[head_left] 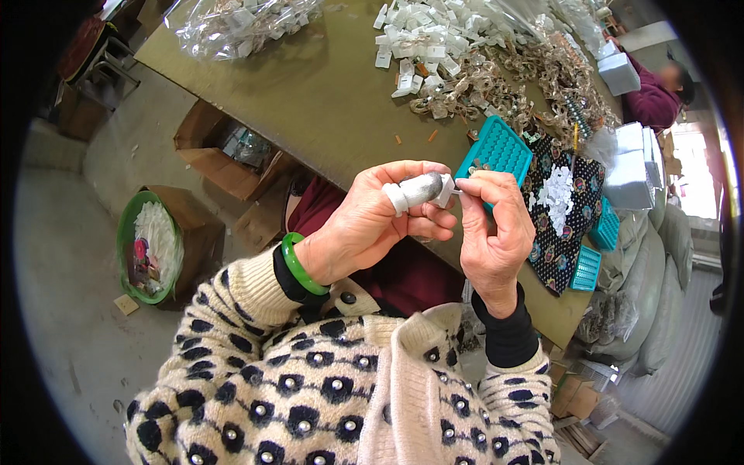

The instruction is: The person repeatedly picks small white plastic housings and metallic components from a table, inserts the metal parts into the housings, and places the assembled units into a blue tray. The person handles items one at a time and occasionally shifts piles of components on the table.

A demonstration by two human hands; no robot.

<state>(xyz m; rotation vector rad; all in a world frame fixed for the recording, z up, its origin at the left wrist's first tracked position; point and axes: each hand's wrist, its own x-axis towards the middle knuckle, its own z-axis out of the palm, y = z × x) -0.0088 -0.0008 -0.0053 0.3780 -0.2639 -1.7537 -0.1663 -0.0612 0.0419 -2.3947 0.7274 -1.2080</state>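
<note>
Above the near edge of the table, both hands meet in front of me. My left hand (360, 221) is closed on a small white card (445, 191). A white finger cover (415, 191), grey at its tip, sits on that hand's thumb. Thumb and forefinger of my right hand (496, 229) pinch together at the card's right edge, on something thin and pale that is too small to name. Just beyond the right hand lies a teal tray (502, 151) with rows of hollows and a few small brownish pieces at its near left side.
White cards (422, 39) and tangled clear strands (504, 81) heap at the back. White pieces (556, 194) lie on dark patterned cloth (550, 260), near teal baskets (587, 268) and white boxes (629, 167). A co-worker (652, 97) sits far right. A cardboard box (221, 167) and green tub (126, 256) stand left.
</note>
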